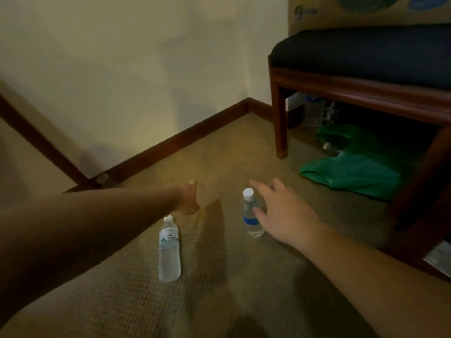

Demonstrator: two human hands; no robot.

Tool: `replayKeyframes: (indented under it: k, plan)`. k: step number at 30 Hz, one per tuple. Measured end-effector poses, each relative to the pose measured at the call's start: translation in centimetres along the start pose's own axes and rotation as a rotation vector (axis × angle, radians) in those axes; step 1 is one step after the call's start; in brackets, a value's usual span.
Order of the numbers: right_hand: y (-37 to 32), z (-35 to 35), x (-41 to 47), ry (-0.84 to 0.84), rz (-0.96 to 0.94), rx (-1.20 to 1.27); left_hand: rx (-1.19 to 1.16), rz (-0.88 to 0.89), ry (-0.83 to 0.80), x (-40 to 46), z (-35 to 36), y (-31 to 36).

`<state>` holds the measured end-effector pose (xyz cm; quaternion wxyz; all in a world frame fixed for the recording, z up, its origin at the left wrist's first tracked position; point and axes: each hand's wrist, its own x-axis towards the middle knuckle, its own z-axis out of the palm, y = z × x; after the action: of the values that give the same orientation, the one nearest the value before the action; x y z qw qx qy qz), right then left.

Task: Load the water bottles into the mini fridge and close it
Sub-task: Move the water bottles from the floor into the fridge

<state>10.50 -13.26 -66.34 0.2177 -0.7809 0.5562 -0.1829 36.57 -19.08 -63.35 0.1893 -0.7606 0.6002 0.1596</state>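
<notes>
Two small bottles upright on carpet left of the chair: blue-label bottle nearer it, clear bottle farther. Light, thin-walled, likely slick; grip mid-body. Right hand spread beside blue-label; left hand fingers unclear.

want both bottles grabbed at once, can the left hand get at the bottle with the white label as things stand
Probably yes. The left hand is open just past the cap of the white-label bottle, which stands upright on the carpet with nothing between them.
</notes>
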Motion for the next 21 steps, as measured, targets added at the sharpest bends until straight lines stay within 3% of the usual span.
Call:
replayKeyframes:
  k: [5, 10, 14, 18, 21]
  plan:
    - [0.3, 2.1, 3.2, -0.079, 0.057, 0.026, -0.217, -0.198, -0.058, 5.2, 6.0, -5.1]
    - [0.5, 3.4, 4.8, -0.183, 0.098, 0.059, -0.373, -0.271, -0.172, 8.8, 10.5, -8.6]
    - [0.3, 4.7, 5.6, -0.146, 0.11, 0.029, -0.534, -0.278, -0.119, 15.2, 16.0, -12.9]
    - [0.4, 5.1, 5.3, -0.135, 0.109, -0.02, -0.586, -0.253, -0.076, 11.9, 12.6, -9.2]
    - [0.6, 3.1, 3.0, -0.095, 0.112, -0.014, -0.451, -0.09, -0.064, 8.5, 9.0, -4.5]
